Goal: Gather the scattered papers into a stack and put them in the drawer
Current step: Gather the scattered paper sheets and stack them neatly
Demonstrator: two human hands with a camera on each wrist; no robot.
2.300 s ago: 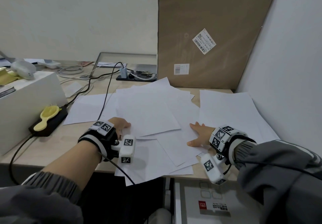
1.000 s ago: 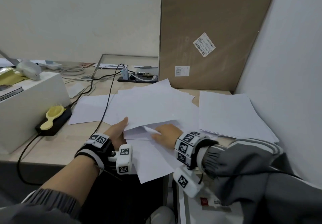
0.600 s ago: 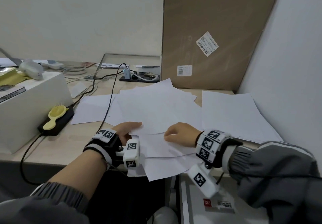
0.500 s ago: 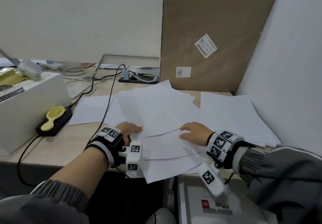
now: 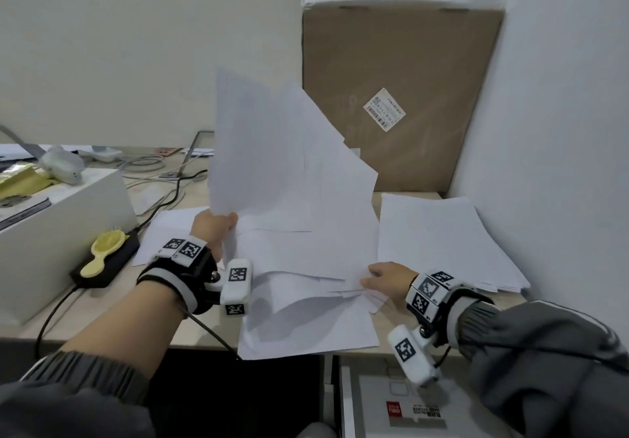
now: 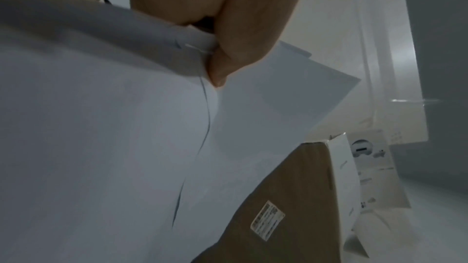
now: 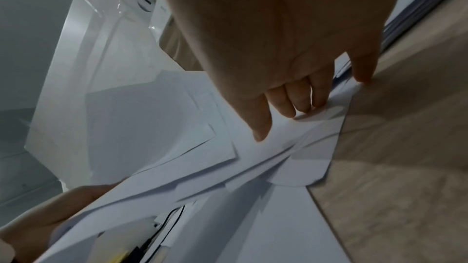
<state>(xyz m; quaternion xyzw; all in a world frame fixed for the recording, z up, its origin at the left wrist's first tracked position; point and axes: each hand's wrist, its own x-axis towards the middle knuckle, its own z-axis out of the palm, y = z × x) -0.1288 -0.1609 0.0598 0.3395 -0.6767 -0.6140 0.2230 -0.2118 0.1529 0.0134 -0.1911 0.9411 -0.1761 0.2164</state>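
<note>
White papers (image 5: 292,199) lie fanned across the middle of the wooden desk (image 5: 112,311). My left hand (image 5: 221,223) pinches the left edge of several sheets and has them tilted up off the desk; in the left wrist view the thumb (image 6: 217,71) presses on the top sheet (image 6: 266,111). My right hand (image 5: 371,277) rests at the right edge of the lower sheets, and in the right wrist view its fingers (image 7: 291,107) lie fairly straight, touching the paper edges (image 7: 278,159). A squared pile of paper (image 5: 442,240) lies to the right. One sheet (image 5: 170,229) lies at the left.
A tall cardboard box (image 5: 401,97) leans on the back wall. A white box (image 5: 51,240) stands left, beside a black power strip (image 5: 112,260) carrying a yellow brush (image 5: 105,247). Cables run across the back. Below the desk edge sits a white surface with a red label (image 5: 394,407).
The left hand has lifted the left side of the sheets from flat to steeply tilted. The right hand has slid to the sheets' lower right edge.
</note>
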